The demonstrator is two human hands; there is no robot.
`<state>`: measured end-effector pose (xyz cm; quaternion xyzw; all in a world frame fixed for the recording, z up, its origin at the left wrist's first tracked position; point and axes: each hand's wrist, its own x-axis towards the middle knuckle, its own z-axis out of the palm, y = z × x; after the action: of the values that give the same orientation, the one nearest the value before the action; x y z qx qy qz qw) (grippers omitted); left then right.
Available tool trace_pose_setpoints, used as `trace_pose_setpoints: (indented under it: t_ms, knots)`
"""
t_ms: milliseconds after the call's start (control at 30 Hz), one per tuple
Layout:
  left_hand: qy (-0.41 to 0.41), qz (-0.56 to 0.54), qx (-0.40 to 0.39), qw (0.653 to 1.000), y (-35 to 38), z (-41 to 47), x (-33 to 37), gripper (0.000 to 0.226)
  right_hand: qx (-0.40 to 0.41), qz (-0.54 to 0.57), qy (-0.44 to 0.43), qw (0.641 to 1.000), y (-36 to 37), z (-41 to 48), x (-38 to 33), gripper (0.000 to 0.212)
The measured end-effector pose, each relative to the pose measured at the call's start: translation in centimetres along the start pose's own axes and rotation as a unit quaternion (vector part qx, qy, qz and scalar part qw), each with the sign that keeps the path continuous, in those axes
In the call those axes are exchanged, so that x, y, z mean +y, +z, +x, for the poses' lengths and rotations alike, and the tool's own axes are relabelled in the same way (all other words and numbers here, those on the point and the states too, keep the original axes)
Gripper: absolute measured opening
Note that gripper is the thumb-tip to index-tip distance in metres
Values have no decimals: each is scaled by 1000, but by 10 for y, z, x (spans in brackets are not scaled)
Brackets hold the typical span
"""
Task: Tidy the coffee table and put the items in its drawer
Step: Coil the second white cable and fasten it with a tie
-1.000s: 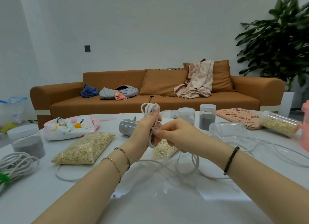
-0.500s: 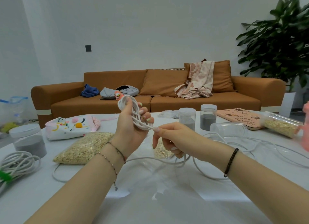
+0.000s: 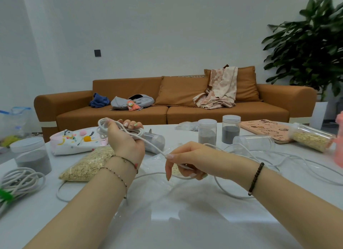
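Note:
A long white cable [image 3: 230,194] trails in loose loops across the white coffee table [image 3: 185,228]. My left hand [image 3: 125,137] is raised above the table, palm up, fingers curled round several wound loops of that cable. From the loops a strand runs down and right to my right hand [image 3: 187,160], which pinches it between thumb and fingers just above the tabletop. The table's drawer is not in view.
On the table lie a bag of oats [image 3: 89,164], a patterned pouch [image 3: 78,141], a second coiled cable [image 3: 18,183] at far left, several jars of grey powder [image 3: 230,129], a lying clear jar [image 3: 253,142], an oat jar [image 3: 311,137] and a pink board [image 3: 267,130]. A brown sofa [image 3: 185,103] stands behind.
My left hand has swung left and turned palm up with the wound loops. My right hand has slid down and right along the strand, pulling it out longer.

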<state>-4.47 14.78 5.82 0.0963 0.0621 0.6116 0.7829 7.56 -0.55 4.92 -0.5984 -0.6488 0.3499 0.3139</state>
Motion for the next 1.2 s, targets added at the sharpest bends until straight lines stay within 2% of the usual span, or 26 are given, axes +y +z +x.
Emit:
trace_pose_setpoints:
  t_ms: [100,233,400,500,600,667,767,1033,1200]
  knots:
    - [-16,-24,-5,1000,0,4,4,39,25,-37,31,999,0,2,3,42]
    - [-108,-20,-79,991,3,0,1,37,153,-108,71,980,-6,7,10,43]
    - [-203,78,-167,962,7,-16,-9,35,282,-168,86,941,-25,8,21,39]
    - [-231,137,-191,944,6,-24,-15,37,302,-200,104,926,-29,6,22,34]
    - [-229,290,-230,900,3,-28,-20,38,315,-248,106,910,-27,7,22,30]
    - [-227,366,-242,870,1,-30,-24,38,332,-292,92,892,-24,7,20,29]
    - [-224,411,-235,852,-3,-32,-29,39,363,-322,40,874,-21,5,16,25]
    - [-246,389,-214,861,-6,-36,-31,31,405,-288,-117,860,-19,10,22,18]
    - [-243,409,-190,859,-7,-35,-29,25,383,-272,-134,872,-17,12,22,22]
